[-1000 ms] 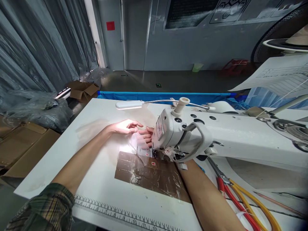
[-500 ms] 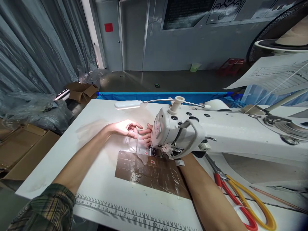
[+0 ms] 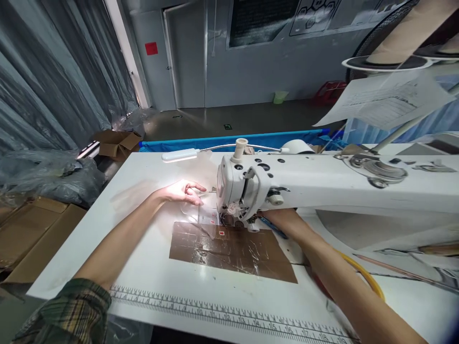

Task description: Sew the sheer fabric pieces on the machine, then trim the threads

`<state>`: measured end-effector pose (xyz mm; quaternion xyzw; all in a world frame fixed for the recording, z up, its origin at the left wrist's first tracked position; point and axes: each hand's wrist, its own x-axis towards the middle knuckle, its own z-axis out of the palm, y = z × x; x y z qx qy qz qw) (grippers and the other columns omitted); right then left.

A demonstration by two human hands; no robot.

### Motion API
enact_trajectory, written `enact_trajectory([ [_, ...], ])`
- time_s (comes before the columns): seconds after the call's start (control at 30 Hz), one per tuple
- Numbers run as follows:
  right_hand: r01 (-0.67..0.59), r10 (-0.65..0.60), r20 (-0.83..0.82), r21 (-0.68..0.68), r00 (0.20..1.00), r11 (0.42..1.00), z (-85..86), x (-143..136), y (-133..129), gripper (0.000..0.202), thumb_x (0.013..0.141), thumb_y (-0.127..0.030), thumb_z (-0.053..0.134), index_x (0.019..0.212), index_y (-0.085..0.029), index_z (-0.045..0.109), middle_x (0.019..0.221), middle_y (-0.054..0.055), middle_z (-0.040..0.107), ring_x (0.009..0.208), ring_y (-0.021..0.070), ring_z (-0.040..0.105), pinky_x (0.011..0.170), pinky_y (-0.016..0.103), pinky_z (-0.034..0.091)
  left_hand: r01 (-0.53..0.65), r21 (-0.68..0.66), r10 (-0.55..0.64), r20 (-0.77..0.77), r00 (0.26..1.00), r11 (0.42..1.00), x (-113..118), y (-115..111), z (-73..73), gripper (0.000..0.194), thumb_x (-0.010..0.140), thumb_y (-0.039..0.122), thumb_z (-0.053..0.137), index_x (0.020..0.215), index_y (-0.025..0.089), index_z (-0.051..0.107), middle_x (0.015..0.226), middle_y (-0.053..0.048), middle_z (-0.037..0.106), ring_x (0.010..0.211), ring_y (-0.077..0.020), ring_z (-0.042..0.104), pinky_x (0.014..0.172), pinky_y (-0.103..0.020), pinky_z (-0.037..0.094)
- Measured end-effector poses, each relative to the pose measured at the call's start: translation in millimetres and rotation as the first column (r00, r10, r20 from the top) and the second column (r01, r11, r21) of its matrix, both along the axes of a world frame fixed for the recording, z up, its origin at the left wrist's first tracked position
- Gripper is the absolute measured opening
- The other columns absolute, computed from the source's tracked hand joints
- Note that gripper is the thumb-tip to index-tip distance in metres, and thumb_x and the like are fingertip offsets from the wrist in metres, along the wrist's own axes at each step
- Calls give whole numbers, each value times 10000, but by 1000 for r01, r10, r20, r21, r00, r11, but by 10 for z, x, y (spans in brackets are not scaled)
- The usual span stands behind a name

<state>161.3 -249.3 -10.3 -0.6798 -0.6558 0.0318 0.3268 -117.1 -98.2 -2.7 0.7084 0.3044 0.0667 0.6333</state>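
A white sewing machine point(image 3: 236, 188) stands over the table. My left hand point(image 3: 183, 192) hovers left of its needle area, index finger stretched out and the others loosely bent, with a gap between them. Beneath it is a clear plastic sheet point(image 3: 202, 215). My right hand point(image 3: 274, 216) reaches behind the machine head, which hides its fingers. Just below the right wrist lies a thin blue tool point(image 3: 274, 226), partly hidden, its kind unclear. In front of the needle lies a brown, film-covered sheet point(image 3: 229, 253) bearing a small red-and-white mark point(image 3: 221, 233).
A printed ruler strip point(image 3: 201, 310) runs along the table's front edge. Yellow-handled scissors point(image 3: 366, 274) lie partly under my right forearm. A lamp point(image 3: 181, 155) on a bent arm reaches over the left side. Cardboard boxes point(image 3: 43, 229) stand left of the table.
My right hand has withdrawn from beside the left hand, moving right behind the machine head. The left hand has stayed nearly in place. The view has shifted to the right.
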Motion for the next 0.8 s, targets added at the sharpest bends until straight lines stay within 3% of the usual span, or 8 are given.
enact_trajectory([
  [0.07,11,-7,30,-102,1000,995,-8,83,-247,289,897,-327,476,787,-169,692,658,36,678,538,190,612,486,280,471,3,-23,-3,10,1000,1000,1,-21,-22,743,621,328,856,1257,136,524,850,-63,747,899,-173,689,863,-284,473],
  [0.1,23,-16,56,-116,998,993,-21,115,-375,291,894,-331,456,873,-176,701,717,47,697,559,197,624,510,289,477,8,-26,-7,9,1000,1000,2,-39,-32,739,629,332,852,1261,141,519,858,-59,747,904,-172,689,863,-282,474],
  [0.23,-30,46,229,-75,972,997,-130,156,-687,370,921,-394,401,1050,-178,672,948,113,690,838,253,651,694,343,509,16,-23,-16,-7,1000,1000,3,-183,-33,703,648,320,839,1253,151,523,834,-36,744,873,-158,688,852,-265,473],
  [0.43,32,-30,471,4,881,999,-363,93,-556,403,938,-376,349,931,-143,678,804,139,616,727,266,597,580,339,461,10,-78,-5,60,998,997,-29,-465,-42,679,643,340,836,1224,138,548,772,-41,733,789,-154,685,763,-262,494],
  [0.53,72,-77,519,30,851,997,-370,40,-546,398,943,-319,318,828,-144,657,775,135,589,688,250,582,526,315,420,-12,-55,17,86,996,998,-58,-534,-107,678,647,355,831,1224,131,555,795,-51,733,766,-146,678,726,-250,494],
  [0.67,50,-62,334,44,940,998,-256,-155,-696,338,939,-339,327,768,-178,571,769,118,565,635,220,560,522,315,432,-24,-47,29,94,995,999,-86,-572,-198,668,671,391,807,1233,132,556,812,-55,726,682,-120,643,613,-220,464],
  [0.73,-54,52,120,9,991,999,-203,-326,-780,277,933,-357,351,779,-200,520,767,102,575,628,204,573,553,312,461,-34,-59,40,98,994,998,-85,-585,-218,670,673,404,801,1232,127,558,799,-55,719,609,-100,606,556,-211,435],
  [0.8,-202,197,-69,-70,978,977,-174,-522,-814,211,927,-350,359,816,-218,482,727,71,596,599,194,582,555,301,464,-38,-67,45,111,993,997,-77,-599,-221,671,667,398,805,1224,114,562,791,-59,714,583,-89,584,546,-212,423],
])
